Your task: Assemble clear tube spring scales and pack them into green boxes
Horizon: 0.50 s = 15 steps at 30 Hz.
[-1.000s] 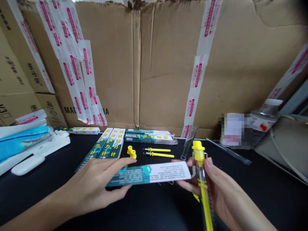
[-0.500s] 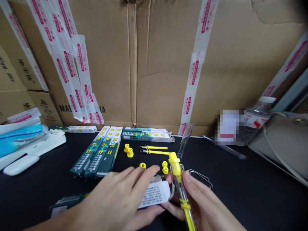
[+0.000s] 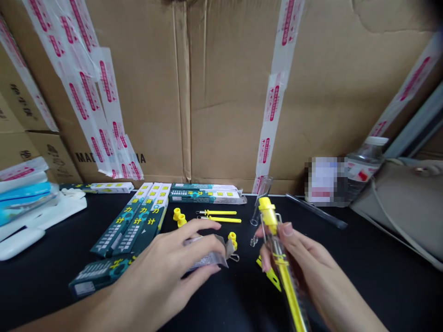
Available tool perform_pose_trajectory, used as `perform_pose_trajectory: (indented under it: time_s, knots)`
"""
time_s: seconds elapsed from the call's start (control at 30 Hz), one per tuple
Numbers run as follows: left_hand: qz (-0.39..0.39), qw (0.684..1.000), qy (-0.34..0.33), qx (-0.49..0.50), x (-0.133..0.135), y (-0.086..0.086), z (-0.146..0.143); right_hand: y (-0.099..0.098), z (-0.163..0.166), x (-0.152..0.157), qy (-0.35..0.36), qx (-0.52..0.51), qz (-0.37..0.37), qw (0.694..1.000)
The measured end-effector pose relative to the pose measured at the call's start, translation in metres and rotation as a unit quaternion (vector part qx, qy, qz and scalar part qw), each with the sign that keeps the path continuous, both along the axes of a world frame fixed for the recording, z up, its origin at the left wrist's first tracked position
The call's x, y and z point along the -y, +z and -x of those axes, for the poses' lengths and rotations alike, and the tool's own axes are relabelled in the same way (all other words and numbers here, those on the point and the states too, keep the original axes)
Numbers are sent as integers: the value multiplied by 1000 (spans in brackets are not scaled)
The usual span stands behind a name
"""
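Cardboard backdrop (image 3: 224, 106): big taped-up thing behind a black tabletop (image 3: 242, 309), parts scattered across it.
Left hand (image 3: 166, 267): fingers curled round a small carton (image 3: 207, 252), end flap looks open; can't see inside.
Right hand (image 3: 311, 263): gripping a clear tube (image 3: 278, 249), tilted, right of the carton and apart from it.
Yellow cap (image 3: 266, 210): sitting on that tube, yellow strip (image 3: 290, 295) inside, so I'd call this one mostly assembled, just not boxed.
Loose bits: yellow rods (image 3: 221, 220), yellow collars (image 3: 177, 213) and a bare tube (image 3: 318, 213), so seemingly unassembled stuff left.
Printed boxes (image 3: 131, 221): lined up beyond the left hand; packed or not, no clue.
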<state>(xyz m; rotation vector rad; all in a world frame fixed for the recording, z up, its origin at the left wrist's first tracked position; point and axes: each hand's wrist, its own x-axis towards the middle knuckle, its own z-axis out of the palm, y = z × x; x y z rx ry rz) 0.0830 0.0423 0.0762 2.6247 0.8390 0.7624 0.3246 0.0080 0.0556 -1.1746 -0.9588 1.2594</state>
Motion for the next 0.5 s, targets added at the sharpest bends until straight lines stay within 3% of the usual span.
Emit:
perform_pose_trajectory:
  time_s: [0.13, 0.27, 0.5]
  knots:
    - [-114, 992, -40, -45, 4, -3, 3, 9, -6, -3, -57, -58, -22, 996]
    - [-180, 978, -77, -74, 8, 3, -1, 13, -13, -7, -117, -117, -41, 985]
    - [-249, 963, -74, -68, 4, 3, -4, 11, -12, -10, -89, -167, -53, 980]
